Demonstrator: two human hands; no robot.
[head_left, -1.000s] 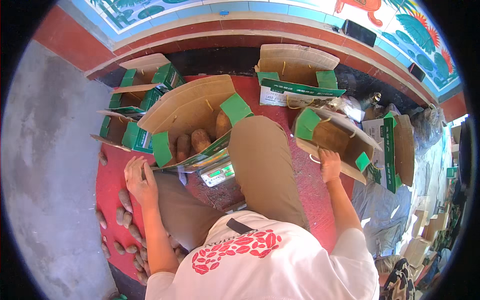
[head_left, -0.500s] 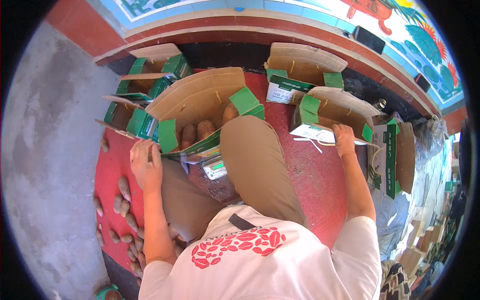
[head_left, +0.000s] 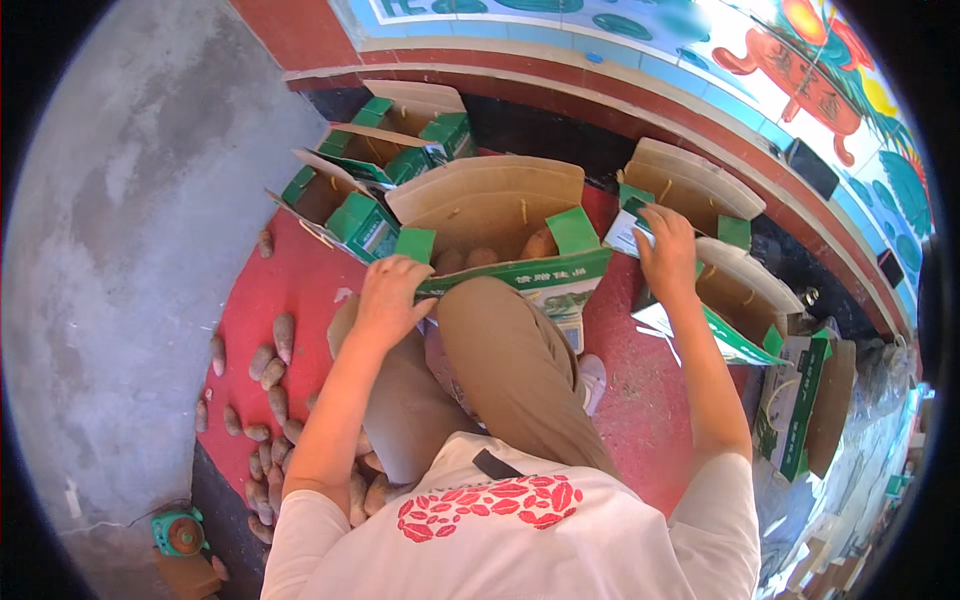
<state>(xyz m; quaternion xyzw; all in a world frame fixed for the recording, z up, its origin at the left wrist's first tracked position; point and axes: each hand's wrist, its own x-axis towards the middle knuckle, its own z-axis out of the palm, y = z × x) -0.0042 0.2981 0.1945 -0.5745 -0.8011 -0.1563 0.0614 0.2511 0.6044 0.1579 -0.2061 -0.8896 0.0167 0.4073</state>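
Note:
A green cardboard box (head_left: 560, 268) with a raised brown lid stands in front of my knees and holds several sweet potatoes (head_left: 482, 257). My left hand (head_left: 388, 305) has its fingers curled over this box's front left corner, the thumb lying against the front. My right hand (head_left: 668, 250) reaches forward with fingers apart, at the front edge of another open box (head_left: 690, 190) by the wall. Its fingertips partly cover that box's flap, so I cannot tell how firmly they touch it. Below my right wrist sits a nearer open box (head_left: 735, 300). A white scale (head_left: 572, 332) partly shows under the filled box.
Two open boxes (head_left: 365, 225) (head_left: 405, 130) stand at the far left, and another box (head_left: 800, 405) at the right. Loose sweet potatoes (head_left: 284, 338) lie across the red mat (head_left: 270, 285) to my left. A green device (head_left: 180, 533) stands at lower left. Behind runs a painted wall.
My right hand has left the nearer right box and moved forward to the box behind it. My left hand has closed over the filled box's corner. The view has swung, shifting everything rightward.

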